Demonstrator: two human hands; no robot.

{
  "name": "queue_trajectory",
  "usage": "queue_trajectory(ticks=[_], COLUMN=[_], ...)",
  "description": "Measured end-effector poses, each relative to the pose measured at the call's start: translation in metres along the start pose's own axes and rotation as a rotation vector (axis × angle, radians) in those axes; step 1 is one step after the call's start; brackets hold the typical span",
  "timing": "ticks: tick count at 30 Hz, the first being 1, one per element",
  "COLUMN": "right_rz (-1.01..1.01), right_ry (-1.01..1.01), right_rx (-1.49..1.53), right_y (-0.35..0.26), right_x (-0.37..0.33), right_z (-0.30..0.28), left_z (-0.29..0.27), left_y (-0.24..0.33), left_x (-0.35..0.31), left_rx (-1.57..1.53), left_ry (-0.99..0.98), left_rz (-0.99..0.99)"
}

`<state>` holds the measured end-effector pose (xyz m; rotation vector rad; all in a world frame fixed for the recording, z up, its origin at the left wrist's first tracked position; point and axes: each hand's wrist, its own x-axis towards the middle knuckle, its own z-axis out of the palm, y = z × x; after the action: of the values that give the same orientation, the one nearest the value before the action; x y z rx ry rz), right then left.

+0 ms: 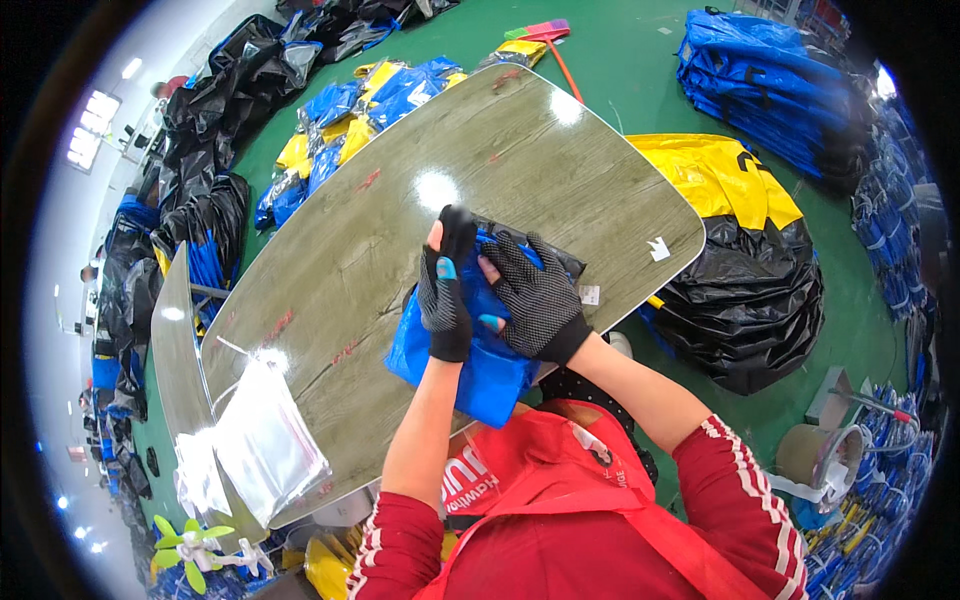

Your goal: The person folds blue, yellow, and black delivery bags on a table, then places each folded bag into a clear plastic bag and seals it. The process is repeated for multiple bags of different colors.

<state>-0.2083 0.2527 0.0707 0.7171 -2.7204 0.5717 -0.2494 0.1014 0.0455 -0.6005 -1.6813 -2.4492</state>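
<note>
A folded bundle of blue plastic sheeting (462, 375) with a black part along its far side lies at the table's near edge, its near end hanging over. My left hand (445, 300), in a black dotted glove with some bare fingertips, grips the bundle's left side edge-on. My right hand (537, 300), gloved alike, presses on the bundle from the right, its fingers bent over the top and its thumb toward the middle. Teal coverings show on a digit of each hand. A small white label (589, 295) sits beside my right hand. The undersides of both hands are hidden.
The wood-grain table (560, 160) holds a stack of clear plastic bags (265, 445) at left. Wrapped blue and yellow packs (365, 105) lie beyond it. A yellow and black heap (740, 270) and blue bundles (770, 90) stand right. A small green-bladed fan (195, 548) is lower left.
</note>
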Motion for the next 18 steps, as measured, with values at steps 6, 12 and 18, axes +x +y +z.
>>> queue_trajectory(ticks=[6,12,18], right_rz=[-0.176,-0.463,-0.436], right_ry=[0.157,0.041,0.032], right_rx=[0.16,0.06,0.411], right_y=[0.033,0.046,0.024], right_x=[-0.014,-0.061,-0.075], right_z=[0.035,-0.012,-0.055], left_z=[-0.027,-0.06,-0.033], left_y=[-0.005,-0.024,0.029], left_x=[0.035,0.0,-0.094], left_rx=[1.167,1.14,-0.138], left_ry=[-0.493,-0.68,-0.224], left_rz=[0.067,0.169,-0.675])
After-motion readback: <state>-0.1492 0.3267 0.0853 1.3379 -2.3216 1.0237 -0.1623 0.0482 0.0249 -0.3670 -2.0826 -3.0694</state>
